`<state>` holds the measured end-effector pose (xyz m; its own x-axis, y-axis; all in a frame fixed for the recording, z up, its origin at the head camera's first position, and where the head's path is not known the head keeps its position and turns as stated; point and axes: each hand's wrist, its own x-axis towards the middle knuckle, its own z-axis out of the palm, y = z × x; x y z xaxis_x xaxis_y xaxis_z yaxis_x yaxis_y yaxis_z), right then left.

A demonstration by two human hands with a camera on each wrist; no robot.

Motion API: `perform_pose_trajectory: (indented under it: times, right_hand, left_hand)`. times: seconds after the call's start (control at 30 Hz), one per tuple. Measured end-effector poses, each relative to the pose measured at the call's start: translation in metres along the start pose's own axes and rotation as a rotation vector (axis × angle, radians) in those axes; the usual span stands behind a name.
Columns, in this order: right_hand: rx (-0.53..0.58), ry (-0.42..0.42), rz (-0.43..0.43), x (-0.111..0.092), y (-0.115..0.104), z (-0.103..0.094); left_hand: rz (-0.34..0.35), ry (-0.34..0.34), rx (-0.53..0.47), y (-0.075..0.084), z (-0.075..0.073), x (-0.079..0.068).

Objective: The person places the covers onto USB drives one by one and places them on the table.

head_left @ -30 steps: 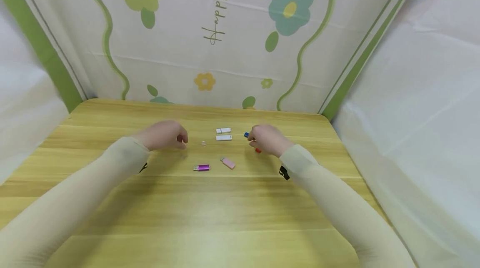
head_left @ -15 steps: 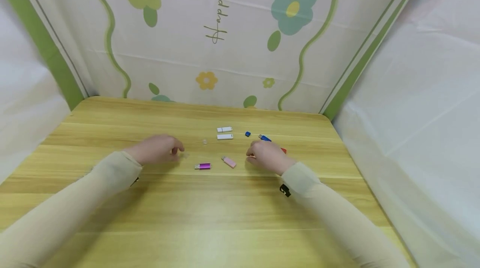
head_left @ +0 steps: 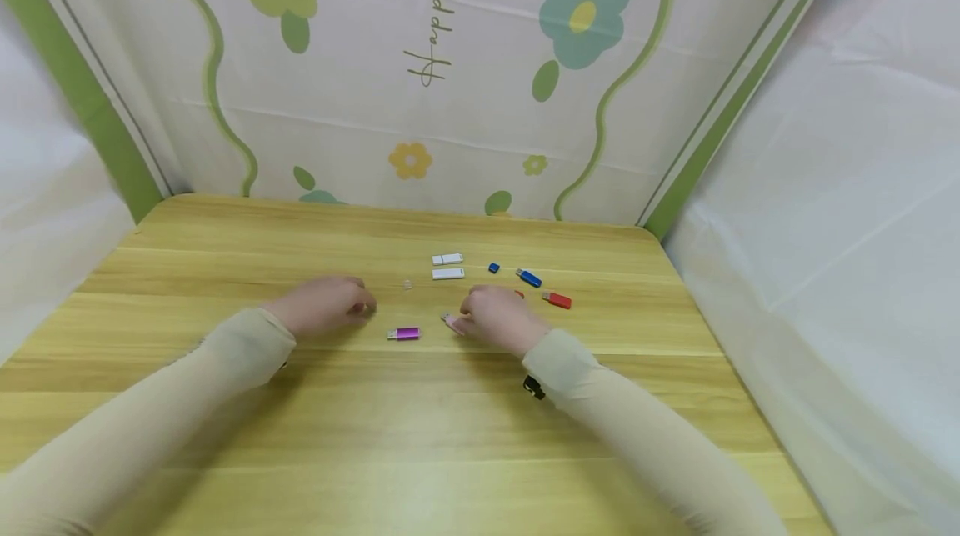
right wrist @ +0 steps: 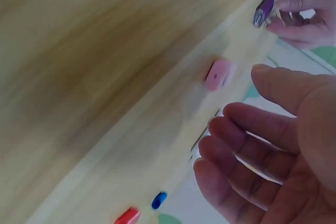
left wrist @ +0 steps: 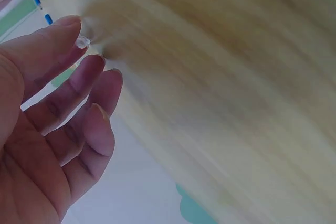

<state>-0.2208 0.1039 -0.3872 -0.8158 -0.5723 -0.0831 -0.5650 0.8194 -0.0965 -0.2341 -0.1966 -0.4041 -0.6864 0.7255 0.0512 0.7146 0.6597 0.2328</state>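
My left hand (head_left: 330, 307) is low over the table, and in the left wrist view its thumb and index finger meet at a small clear cap (left wrist: 82, 41). A purple USB stick (head_left: 405, 334) lies just right of that hand. My right hand (head_left: 502, 319) hovers around a pink USB stick (head_left: 452, 323), partly covered in the head view. In the right wrist view its thumb and fingers are spread, with the pink USB stick lying on the table beyond the fingertips. Another small clear cap (head_left: 407, 285) lies between the hands.
Farther back lie two white USB sticks (head_left: 447, 273). To the right are a blue cap (head_left: 494, 268), a blue USB stick (head_left: 529, 278), a red USB stick (head_left: 557, 300) and a red cap (head_left: 519, 294). A flowered white curtain (head_left: 480, 102) hangs behind the table (head_left: 420, 436).
My right hand let go of the red USB stick, moving left to the pink one; the blue and red sticks came into view. My left hand dipped toward the clear cap beside it.
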Motion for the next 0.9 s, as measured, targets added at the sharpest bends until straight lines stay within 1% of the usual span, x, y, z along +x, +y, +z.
perform_pose_trajectory:
  times: [0.1,0.23,0.4,0.6,0.73,0.9]
  right_hand:
    - [0.035,0.003,0.0,0.005,-0.007,0.003]
    - [0.01,0.019,0.0,0.01,-0.013,0.007]
    - [-0.025,0.056,0.005,0.012,-0.017,0.009]
    - [0.002,0.071,0.003,0.011,-0.017,0.008]
    - [0.025,0.068,-0.001,0.01,-0.017,0.006]
    - [0.041,0.062,-0.004,0.01,-0.015,0.007]
  left_hand:
    - [0.011,0.011,0.008,0.002,0.0,-0.001]
    - [0.013,0.013,0.014,0.005,-0.002,-0.002]
    - [-0.009,0.009,-0.012,0.005,-0.001,-0.001]
    - [-0.049,-0.02,-0.05,0.0,0.0,0.002]
    - [-0.05,-0.038,-0.078,-0.003,-0.001,0.003]
    - [-0.07,-0.061,-0.106,-0.005,-0.001,0.004]
